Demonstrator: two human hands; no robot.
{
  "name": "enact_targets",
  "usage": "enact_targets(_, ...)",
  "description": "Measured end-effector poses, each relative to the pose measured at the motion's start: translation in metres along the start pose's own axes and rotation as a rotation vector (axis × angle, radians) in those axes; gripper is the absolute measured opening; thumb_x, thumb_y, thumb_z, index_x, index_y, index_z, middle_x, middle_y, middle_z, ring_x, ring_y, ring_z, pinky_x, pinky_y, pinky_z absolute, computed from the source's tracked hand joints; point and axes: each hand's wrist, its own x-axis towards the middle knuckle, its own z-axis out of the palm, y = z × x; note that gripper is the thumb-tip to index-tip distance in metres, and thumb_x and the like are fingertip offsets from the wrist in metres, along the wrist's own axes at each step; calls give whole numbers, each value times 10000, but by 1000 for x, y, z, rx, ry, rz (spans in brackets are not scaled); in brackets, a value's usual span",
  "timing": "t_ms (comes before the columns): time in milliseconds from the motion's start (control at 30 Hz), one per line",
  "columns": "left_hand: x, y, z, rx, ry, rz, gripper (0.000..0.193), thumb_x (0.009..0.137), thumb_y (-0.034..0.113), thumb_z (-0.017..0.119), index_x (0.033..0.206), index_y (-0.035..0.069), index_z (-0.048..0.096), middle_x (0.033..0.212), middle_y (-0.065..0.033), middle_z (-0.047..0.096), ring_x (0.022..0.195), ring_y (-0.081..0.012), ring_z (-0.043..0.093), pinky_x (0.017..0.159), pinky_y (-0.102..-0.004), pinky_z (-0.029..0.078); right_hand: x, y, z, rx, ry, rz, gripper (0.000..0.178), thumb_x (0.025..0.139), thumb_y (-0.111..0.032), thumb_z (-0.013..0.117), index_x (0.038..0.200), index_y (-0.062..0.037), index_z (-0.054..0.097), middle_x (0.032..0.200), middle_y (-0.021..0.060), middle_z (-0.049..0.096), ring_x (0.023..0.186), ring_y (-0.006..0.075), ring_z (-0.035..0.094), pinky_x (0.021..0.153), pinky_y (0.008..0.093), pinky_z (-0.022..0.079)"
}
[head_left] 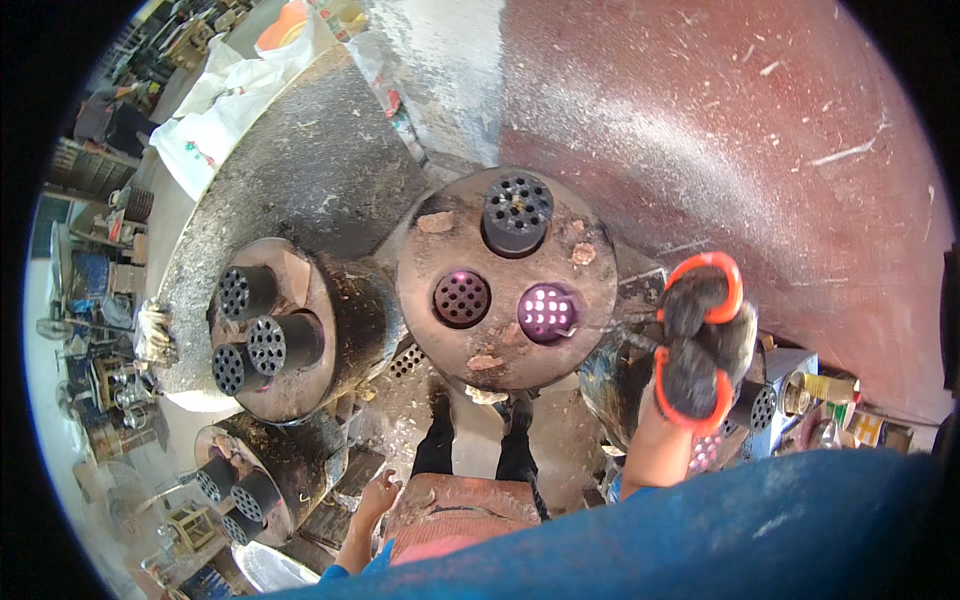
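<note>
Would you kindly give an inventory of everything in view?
Round-topped stove: one, brownish-grey, centre.
Drum-shaped stoves: two, dark-sided, left.
Holed cylindrical briquettes: at least eight, black; one on the central stove, three per left stove, one right.
Glowing holed briquettes: three, pinkish-purple; two central, one right.
Crumpled plastic sheeting: one, white, upper left.
Broad dusty surface: one, reddish, upper right.
Person: one, dark-clothed, far upper left.
Background clutter: uncountable, mixed, far left.
Loop handles: two, orange, at the right hand.
Black-clad legs: two, lower centre.
Left hand: one, bare, lower centre.
Right hand: one, partly hidden, right.
</note>
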Motion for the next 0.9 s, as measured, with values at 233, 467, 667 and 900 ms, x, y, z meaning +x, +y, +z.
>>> enact_targets(233,1,3,-5,-30,41,39,386,765,234,545,1095,34,537,838,-211,619,822,-369,594,715,-423,467,36,6,22,-178,-221,-56,624,599,-113,695,1161,49,478,890,111,572,856,193,533,750,303,429)
enact_targets(467,-8,6,-19,-128,100,84,408,790,286,561,1120,48,533,823,-207,627,803,-368,601,704,-428,468,20,-91,81,16,-330,-257,523,705,-224,601,1137,50,489,853,106,559,714,212,521,650,310,440)
enact_targets(667,-2,2,-26,-199,153,126,430,798,308,555,1130,36,520,828,-203,629,800,-371,602,707,-433,465,5,-44,119,-270,-374,-227,633,740,-313,564,1259,15,412,941,128,568,861,262,563,733,376,468)
enact_targets(900,-21,-49,-20,-247,255,63,405,755,274,588,1068,19,561,807,-217,623,782,-374,604,691,-424,474,1,50,127,-67,-628,10,674,737,-282,673,1266,36,402,1162,118,521,1027,199,509,873,344,408)
